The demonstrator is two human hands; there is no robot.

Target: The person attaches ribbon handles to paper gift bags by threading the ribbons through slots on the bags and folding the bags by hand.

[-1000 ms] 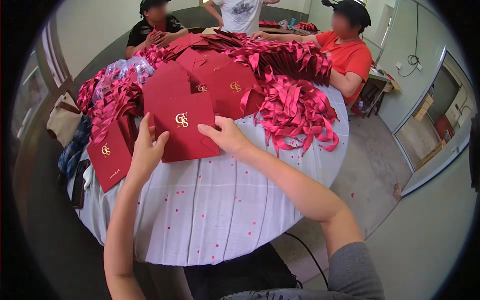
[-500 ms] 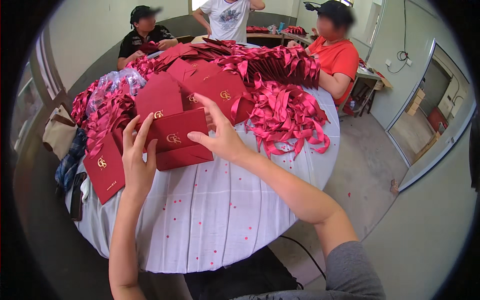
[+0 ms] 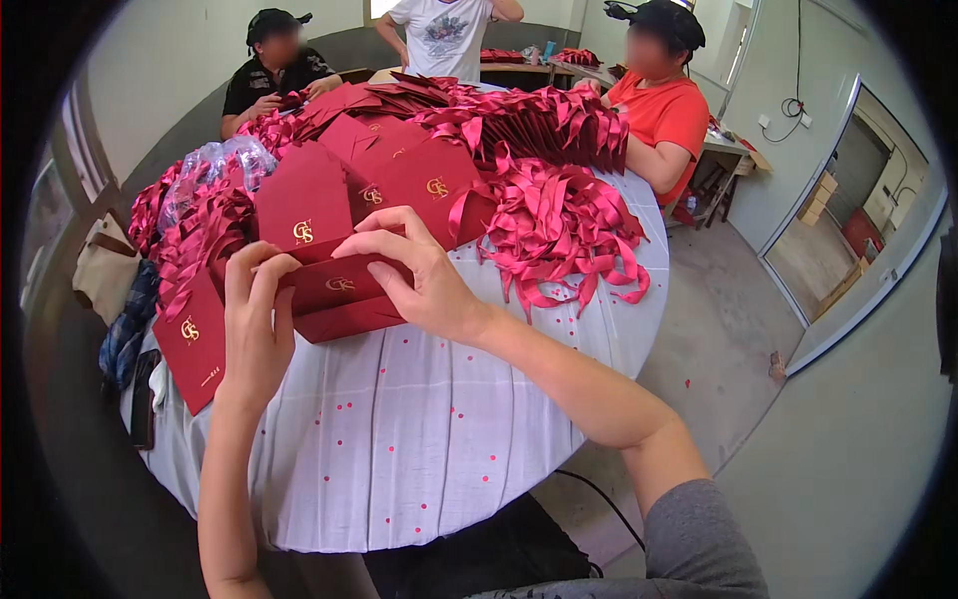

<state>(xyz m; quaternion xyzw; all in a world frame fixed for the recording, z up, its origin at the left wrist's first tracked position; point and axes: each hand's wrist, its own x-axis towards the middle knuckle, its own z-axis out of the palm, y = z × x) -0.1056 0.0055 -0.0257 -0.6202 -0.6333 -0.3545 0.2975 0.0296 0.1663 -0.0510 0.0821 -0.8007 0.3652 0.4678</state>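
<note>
A dark red paper gift bag with gold print stands on the near side of the table, in front of me. My left hand grips its upper left edge, fingers bent over the rim. At the upper right edge, my right hand pinches the rim between thumb and curled fingers. The inside of the bag is mostly hidden. Just behind lie flat red bags with the same gold print, and another flat bag rests left of my left hand.
Loose red ribbons are heaped on the right of the white-covered round table. Beyond lie stacked bags with ribbons, and clear plastic sits at left. Three people are around the far side. Small red dots are scattered over the cloth.
Both hands have closed onto the bag's upper edge; the right fingers, stretched out before, are now curled over it. The bag's upper part has tipped and looks narrower. The whole view has shifted slightly.
</note>
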